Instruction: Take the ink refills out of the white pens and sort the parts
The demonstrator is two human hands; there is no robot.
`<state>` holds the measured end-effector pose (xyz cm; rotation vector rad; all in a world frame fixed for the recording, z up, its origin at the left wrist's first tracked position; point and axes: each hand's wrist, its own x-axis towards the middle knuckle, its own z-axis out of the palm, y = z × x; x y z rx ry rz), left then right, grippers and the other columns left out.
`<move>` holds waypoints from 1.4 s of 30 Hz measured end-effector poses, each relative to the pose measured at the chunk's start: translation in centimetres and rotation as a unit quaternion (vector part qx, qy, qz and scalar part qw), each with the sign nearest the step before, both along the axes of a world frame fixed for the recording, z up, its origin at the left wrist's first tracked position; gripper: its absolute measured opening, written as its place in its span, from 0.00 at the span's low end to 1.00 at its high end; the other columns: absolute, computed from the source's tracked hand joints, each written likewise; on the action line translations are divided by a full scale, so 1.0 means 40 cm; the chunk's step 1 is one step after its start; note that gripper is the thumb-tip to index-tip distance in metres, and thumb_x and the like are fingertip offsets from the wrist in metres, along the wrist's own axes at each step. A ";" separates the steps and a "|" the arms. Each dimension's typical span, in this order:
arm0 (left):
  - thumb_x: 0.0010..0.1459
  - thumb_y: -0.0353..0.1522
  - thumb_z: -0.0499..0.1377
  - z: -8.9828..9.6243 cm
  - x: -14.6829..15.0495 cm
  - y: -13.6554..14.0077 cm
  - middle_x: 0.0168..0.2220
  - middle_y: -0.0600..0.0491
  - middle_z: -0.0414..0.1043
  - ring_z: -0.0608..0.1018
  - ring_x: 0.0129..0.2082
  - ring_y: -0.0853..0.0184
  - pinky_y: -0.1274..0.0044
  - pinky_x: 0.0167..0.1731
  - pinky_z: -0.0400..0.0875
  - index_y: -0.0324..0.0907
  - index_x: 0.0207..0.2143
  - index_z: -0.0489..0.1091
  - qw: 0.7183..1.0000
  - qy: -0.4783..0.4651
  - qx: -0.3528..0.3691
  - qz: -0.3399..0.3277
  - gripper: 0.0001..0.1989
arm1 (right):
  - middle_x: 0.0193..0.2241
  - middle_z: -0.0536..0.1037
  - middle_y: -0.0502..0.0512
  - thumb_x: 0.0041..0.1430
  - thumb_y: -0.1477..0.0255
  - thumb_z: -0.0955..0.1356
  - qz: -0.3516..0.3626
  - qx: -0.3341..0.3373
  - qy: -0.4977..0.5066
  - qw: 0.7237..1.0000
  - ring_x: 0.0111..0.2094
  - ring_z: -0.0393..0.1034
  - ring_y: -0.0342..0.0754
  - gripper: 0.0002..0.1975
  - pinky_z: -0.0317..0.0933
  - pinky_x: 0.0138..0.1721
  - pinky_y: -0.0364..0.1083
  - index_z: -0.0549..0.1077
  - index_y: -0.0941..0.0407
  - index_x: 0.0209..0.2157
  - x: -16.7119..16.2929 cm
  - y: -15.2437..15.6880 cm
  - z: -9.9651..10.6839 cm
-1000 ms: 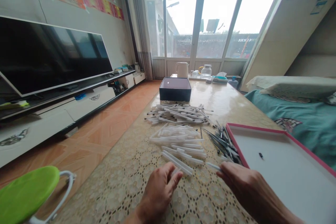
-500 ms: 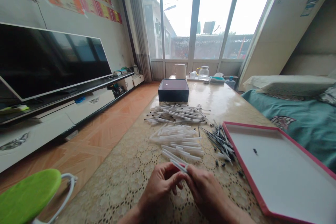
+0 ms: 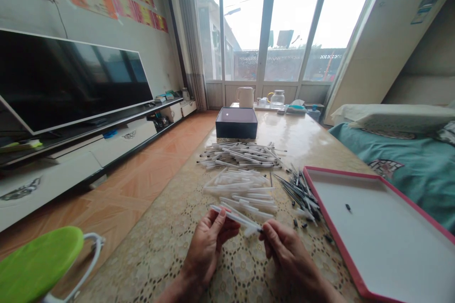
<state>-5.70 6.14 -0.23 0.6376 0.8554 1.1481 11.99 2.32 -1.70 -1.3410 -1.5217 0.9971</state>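
Note:
A white pen (image 3: 243, 220) slants between my two hands above the near part of the table. My left hand (image 3: 205, 247) pinches its far-left part between thumb and fingers. At the other end, the fingertips of my right hand (image 3: 289, 248) are closed on the pen's black tip. A small pale piece shows just under the pen near my right fingers; I cannot make out what it is. Just beyond my hands lies a heap of clear, whitish pen barrels (image 3: 245, 189). Black refills (image 3: 298, 189) lie in a pile to the right, with loose black caps (image 3: 295, 223) nearby.
Pens with dark ends (image 3: 241, 155) form a pile farther back, before a dark box (image 3: 236, 128). A pink-rimmed white box lid (image 3: 384, 227) at right holds one small black piece. A pitcher and a glass jug stand at the far end. A green stool (image 3: 42, 260) is at lower left.
My hands were close together around the white pen and have moved apart. My right hand now grips its black end, and the pen lies more across the view.

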 end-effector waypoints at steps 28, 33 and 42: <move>0.48 0.32 0.65 -0.005 -0.001 0.002 0.25 0.50 0.78 0.80 0.27 0.67 0.78 0.31 0.75 0.37 0.28 0.69 1.000 0.023 -0.015 0.003 0.08 | 0.22 0.70 0.49 0.61 0.62 0.60 -0.035 0.073 -0.124 0.989 0.23 0.64 0.43 0.13 0.56 0.25 0.40 0.68 0.57 0.31 0.011 -0.002 0.013; 0.48 0.32 0.65 -0.006 -0.002 0.003 0.25 0.50 0.78 0.80 0.27 0.67 0.77 0.30 0.75 0.37 0.28 0.69 1.000 0.023 -0.013 0.000 0.09 | 0.20 0.70 0.49 0.64 0.63 0.56 -0.030 0.069 -0.130 0.989 0.23 0.65 0.43 0.20 0.56 0.27 0.40 0.68 0.57 0.24 0.012 -0.003 0.017; 0.49 0.32 0.64 -0.008 -0.001 0.004 0.26 0.50 0.78 0.80 0.28 0.66 0.77 0.31 0.75 0.36 0.29 0.70 0.999 0.029 -0.013 -0.001 0.08 | 0.20 0.70 0.49 0.63 0.64 0.57 -0.029 0.066 -0.134 0.988 0.23 0.65 0.43 0.17 0.55 0.26 0.40 0.68 0.56 0.27 0.011 -0.001 0.015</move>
